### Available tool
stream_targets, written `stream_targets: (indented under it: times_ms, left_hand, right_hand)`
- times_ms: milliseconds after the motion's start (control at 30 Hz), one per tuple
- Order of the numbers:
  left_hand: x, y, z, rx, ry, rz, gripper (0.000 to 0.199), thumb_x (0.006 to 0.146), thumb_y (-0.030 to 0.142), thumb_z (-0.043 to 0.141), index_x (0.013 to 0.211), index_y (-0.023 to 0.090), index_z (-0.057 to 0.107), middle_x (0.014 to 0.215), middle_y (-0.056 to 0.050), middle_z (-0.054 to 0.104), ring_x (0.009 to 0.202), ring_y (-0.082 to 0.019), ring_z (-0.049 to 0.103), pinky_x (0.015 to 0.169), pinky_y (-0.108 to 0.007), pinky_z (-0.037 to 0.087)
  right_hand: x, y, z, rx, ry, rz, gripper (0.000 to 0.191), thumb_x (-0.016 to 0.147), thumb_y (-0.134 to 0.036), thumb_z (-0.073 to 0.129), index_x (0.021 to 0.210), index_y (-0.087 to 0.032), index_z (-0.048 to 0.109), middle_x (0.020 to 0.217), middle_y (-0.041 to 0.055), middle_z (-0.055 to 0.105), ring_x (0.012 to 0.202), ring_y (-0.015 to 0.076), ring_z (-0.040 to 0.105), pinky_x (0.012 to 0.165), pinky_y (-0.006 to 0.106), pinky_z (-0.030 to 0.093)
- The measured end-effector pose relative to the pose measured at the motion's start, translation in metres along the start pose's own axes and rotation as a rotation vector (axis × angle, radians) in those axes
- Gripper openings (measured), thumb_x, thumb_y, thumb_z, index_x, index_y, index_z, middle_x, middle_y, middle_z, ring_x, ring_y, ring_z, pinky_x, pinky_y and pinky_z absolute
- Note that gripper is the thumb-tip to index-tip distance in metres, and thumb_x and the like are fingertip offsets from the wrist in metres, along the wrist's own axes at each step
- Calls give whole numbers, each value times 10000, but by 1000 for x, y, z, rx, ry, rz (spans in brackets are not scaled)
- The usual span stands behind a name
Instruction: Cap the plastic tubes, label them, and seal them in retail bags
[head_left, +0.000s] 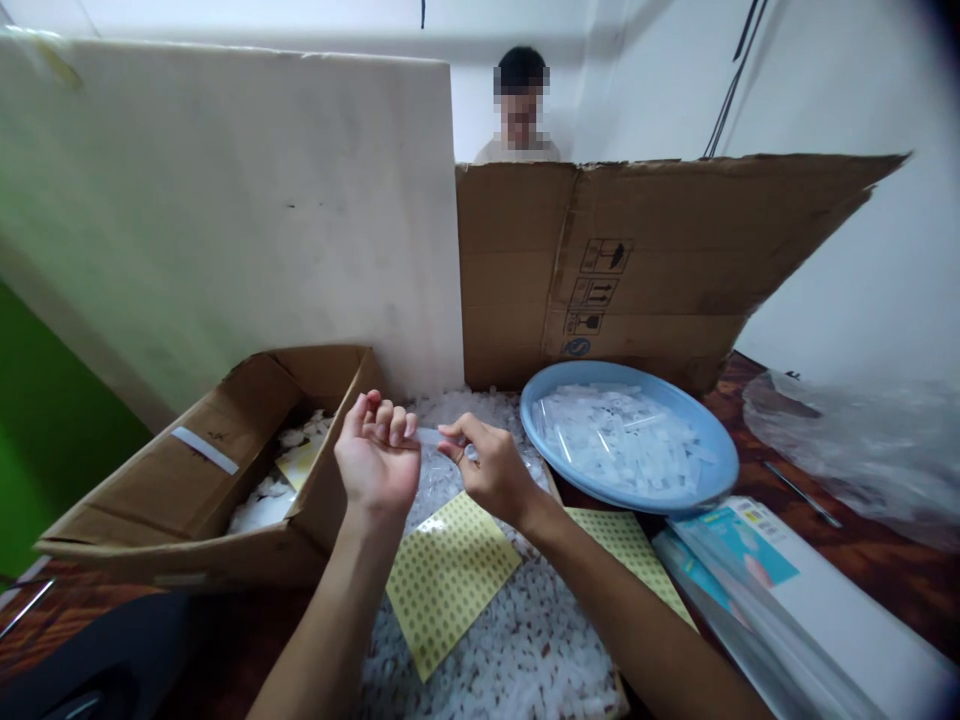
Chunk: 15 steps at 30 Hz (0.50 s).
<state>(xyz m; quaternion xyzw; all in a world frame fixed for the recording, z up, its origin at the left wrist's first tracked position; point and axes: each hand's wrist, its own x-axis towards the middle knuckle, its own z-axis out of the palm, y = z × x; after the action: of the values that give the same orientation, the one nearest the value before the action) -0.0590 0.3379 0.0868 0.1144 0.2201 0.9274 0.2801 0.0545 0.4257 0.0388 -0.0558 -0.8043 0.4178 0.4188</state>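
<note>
A small, translucent white strip (430, 437) spans the gap between my hands. My right hand (491, 470) pinches its right end between thumb and fingertips. My left hand (379, 455) is turned palm up with curled fingers, and the strip's other end meets its outer fingers; the exact grip is partly hidden. Below my hands lies a yellow sheet of small round stickers (452, 580), on a wide layer of small white translucent pieces (495, 650). A second sticker sheet (630, 550) shows beyond my right forearm.
An open cardboard box (262, 560) with white pieces stands left. At right are a blue basin (540, 390) of translucent strips, a white-and-teal package (810, 590), a thin metal tool (802, 493) and clear plastic sheeting (847, 440). A person (517, 150) is behind the cardboard panel (660, 240).
</note>
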Motion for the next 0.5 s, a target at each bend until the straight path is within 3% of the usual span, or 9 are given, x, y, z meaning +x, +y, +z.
stream_targets:
  times_ms: [67, 133, 200, 267, 300, 367, 433, 500]
  left_hand:
    - [-1, 6, 0, 38, -49, -19, 294, 1042, 272, 429, 833, 155, 600, 470, 98, 301, 370, -78, 262, 432, -232, 305]
    - [-5, 11, 2, 96, -153, -50, 409, 1064, 377, 361, 836, 157, 620, 439, 101, 255, 349, -83, 211, 407, -241, 275]
    - [-9, 16, 5, 174, -286, -81, 527, 1070, 475, 301, 790, 166, 623, 420, 101, 213, 336, -81, 169, 400, -246, 265]
    - [-13, 19, 8, 223, -371, -72, 570, 1069, 511, 291, 725, 178, 600, 415, 100, 186, 332, -77, 147, 405, -247, 268]
    - [-14, 19, 10, 221, -378, -50, 567, 1072, 501, 295, 704, 182, 586, 417, 97, 187, 334, -77, 153, 413, -247, 277]
    - [-15, 17, 12, 164, -321, 14, 533, 1078, 441, 303, 683, 188, 556, 426, 88, 215, 347, -81, 188, 432, -246, 293]
    - [-14, 12, 11, 84, -225, 55, 481, 1073, 374, 316, 680, 192, 527, 440, 79, 257, 366, -87, 230, 451, -247, 306]
    - [-12, 6, 10, 29, -148, 48, 432, 1058, 336, 342, 683, 195, 503, 452, 76, 286, 378, -89, 258, 460, -249, 308]
  right_hand:
    - [1, 0, 4, 189, -9, 199, 170, 946, -369, 625, 875, -215, 614, 738, 12, 673, 638, 155, 610, 604, 265, 454]
    - [3, -2, 4, 486, -94, 475, 282, 932, -454, 608, 796, -216, 543, 570, -55, 532, 423, 93, 399, 439, 227, 304]
    - [6, -4, 2, 745, -260, 697, 347, 905, -525, 605, 787, -211, 517, 509, -103, 407, 367, 61, 192, 380, 221, 160]
    - [8, -8, -1, 819, -357, 759, 392, 901, -575, 594, 820, -194, 550, 510, -113, 375, 372, 57, 147, 374, 224, 126]
    - [8, -10, -3, 771, -323, 715, 404, 913, -585, 584, 836, -189, 566, 529, -99, 410, 373, 61, 185, 375, 225, 150]
    - [8, -13, -5, 525, -142, 496, 373, 922, -564, 617, 893, -193, 601, 660, -32, 571, 445, 91, 399, 422, 230, 299]
    - [7, -13, -7, 184, -2, 190, 279, 922, -481, 681, 964, -209, 636, 883, 40, 682, 701, 160, 610, 610, 268, 464]
    - [4, -11, -8, -116, -25, -37, 175, 960, -388, 662, 982, -214, 659, 979, 79, 706, 907, 219, 652, 797, 318, 486]
